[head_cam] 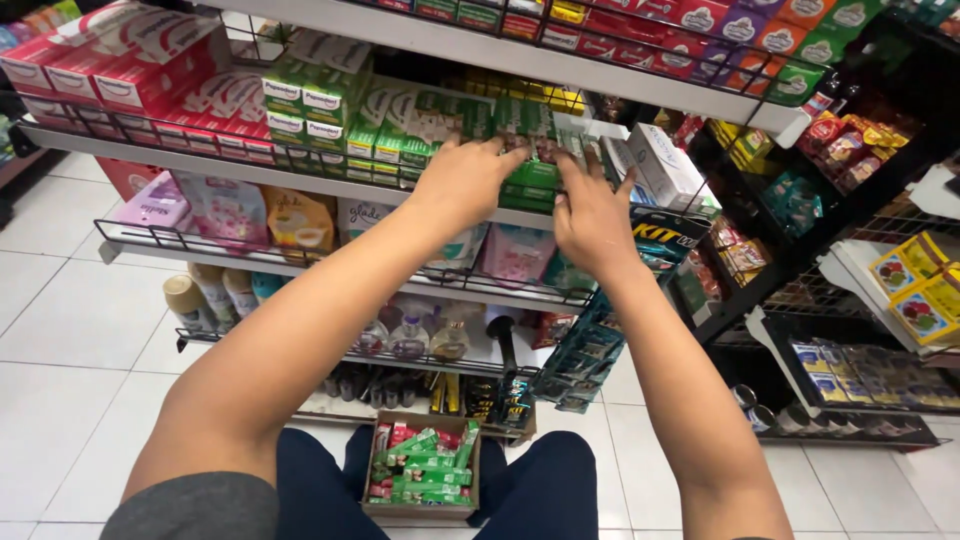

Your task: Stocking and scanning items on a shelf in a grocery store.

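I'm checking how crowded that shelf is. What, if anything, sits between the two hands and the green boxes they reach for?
Nothing visible. The left hand and right hand already rest on the green boxes, above the shelf's wire rail, with no other item in between.

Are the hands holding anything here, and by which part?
Both the left hand and right hand rest on the green boxes on the shelf, fingertips on their top edges; a closed grip cannot be told.
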